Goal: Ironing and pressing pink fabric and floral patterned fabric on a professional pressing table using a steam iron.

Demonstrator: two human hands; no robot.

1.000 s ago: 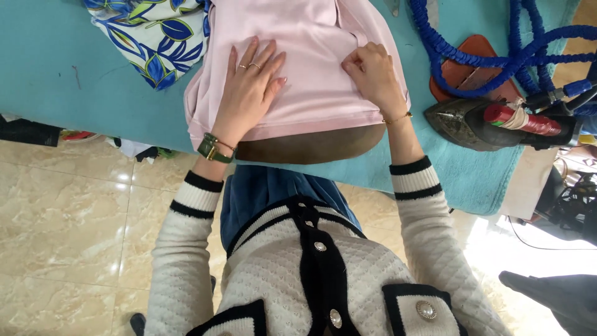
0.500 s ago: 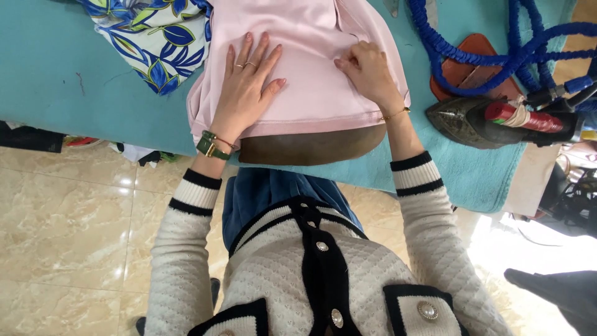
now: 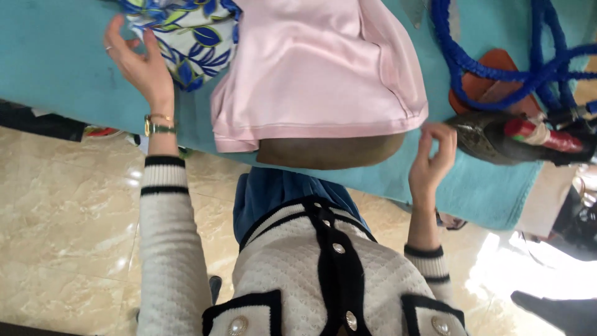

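Note:
A pink garment point(image 3: 317, 74) lies spread over a brown padded form point(image 3: 329, 150) on the teal table point(image 3: 56, 56). My left hand point(image 3: 138, 62) is off it, fingers apart, at the edge of a blue and yellow leaf-print cloth point(image 3: 186, 34) to the left. My right hand point(image 3: 433, 155) hovers past the garment's right corner, fingers loosely curled and holding nothing, close to the dark iron point(image 3: 491, 137). A watch sits on my left wrist.
A thick blue braided cord point(image 3: 479, 62) loops over an orange-brown iron rest point(image 3: 491, 87) at the right. The iron has a red and white handle point(image 3: 541, 134). Below the table edge is a beige marble floor point(image 3: 62, 236). A dark object sits at bottom right.
Both hands have lifted off the pink garment. The left moved out to the leaf-print cloth, the right moved right toward the iron.

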